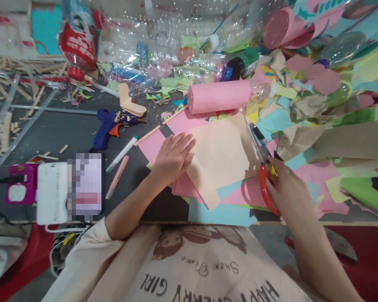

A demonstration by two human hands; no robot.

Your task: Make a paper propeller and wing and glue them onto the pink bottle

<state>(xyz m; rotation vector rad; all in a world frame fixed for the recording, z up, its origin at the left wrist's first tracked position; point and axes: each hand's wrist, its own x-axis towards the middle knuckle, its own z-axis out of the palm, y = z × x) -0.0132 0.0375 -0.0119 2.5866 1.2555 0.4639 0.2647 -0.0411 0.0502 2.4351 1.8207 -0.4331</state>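
Wears a pale printed shirt [189, 258], nearest the camera of all. Just beyond, on a dark table [75, 134], has a cream sheet of paper [222, 147] between both hands, on top of pink sheets [185, 188]. Rests the left hand [174, 156] palm down, loose and clasping nothing, with fingers a little spread at the sheet's left margin. Grasps scissors [263, 177] in the right hand [288, 184], by the red handle. Points the blades away from the body and somewhat leftward, with the long axis running along the sheet's right edge (cannot tell about any paper between the blades). Has the sheet directly to the right of the left hand, touching, but to the left of the right hand and slightly forward, near yet apart from the fingers. Looks squarish, that sheet, with one corner toward the body. Has a pink-wrapped bottle [221, 96] lying crosswise just past the far edge.
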